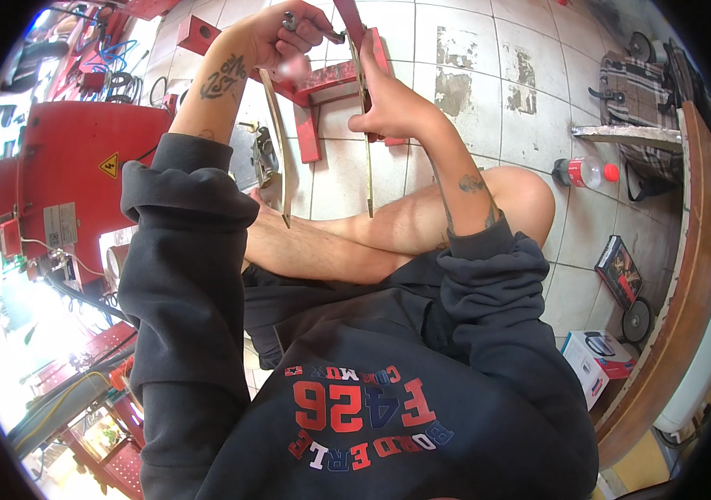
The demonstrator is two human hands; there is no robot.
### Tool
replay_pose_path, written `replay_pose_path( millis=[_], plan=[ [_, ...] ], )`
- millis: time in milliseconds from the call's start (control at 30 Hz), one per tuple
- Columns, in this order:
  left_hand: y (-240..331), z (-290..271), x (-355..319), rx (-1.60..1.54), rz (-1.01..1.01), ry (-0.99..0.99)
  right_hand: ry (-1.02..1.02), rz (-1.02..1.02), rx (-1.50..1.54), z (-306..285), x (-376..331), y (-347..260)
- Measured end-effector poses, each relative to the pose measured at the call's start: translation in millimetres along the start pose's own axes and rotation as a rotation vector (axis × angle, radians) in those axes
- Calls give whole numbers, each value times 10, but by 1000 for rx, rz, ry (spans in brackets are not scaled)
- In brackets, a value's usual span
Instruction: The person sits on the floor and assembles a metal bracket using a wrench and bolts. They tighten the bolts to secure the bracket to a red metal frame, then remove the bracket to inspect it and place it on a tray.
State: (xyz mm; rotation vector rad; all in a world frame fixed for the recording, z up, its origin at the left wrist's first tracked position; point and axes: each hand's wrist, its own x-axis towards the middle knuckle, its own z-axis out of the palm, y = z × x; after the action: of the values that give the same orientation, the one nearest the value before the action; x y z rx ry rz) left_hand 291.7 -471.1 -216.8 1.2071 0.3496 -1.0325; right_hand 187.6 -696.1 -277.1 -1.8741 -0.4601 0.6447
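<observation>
My left hand [295, 40] is closed around a small metal wrench [290, 22], whose far end reaches toward a bolt area on an upright red metal bar [349, 13]. Beside it, my right hand [393, 107] wraps round a long thin metal strip [369, 171] with a yellowish edge, thumb on the left side and some fingers hidden behind. Both hands are over a red metal frame [330, 79] standing on the tiles. A second thin strip [277, 137] slants down to the left of the frame, above my crossed legs.
At left stands a red machine housing [76, 167] with cables. A metal mechanism [265, 154] lies near my legs. On the right are a capped plastic bottle [590, 172], a dark flat case [620, 271], a box [595, 360], a plaid bag [635, 96] and a wooden edge [703, 225].
</observation>
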Motion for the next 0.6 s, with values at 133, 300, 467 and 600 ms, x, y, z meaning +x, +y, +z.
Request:
replay_pose_path(
  millis=[133,300,467,600],
  plan=[
    [5,-33,-135,-33,43,-60,-6,-9,-14,4,-3,-76],
    [11,-90,-48,-47,37,-110,27,-33,-52,0,-8,-38],
    [-21,87,-97,-7,78,-37,15,-22,-52,-7,-9,-58],
    [-19,245,-48,-20,82,96,48,-59,-129,-2,27,0]
  ],
)
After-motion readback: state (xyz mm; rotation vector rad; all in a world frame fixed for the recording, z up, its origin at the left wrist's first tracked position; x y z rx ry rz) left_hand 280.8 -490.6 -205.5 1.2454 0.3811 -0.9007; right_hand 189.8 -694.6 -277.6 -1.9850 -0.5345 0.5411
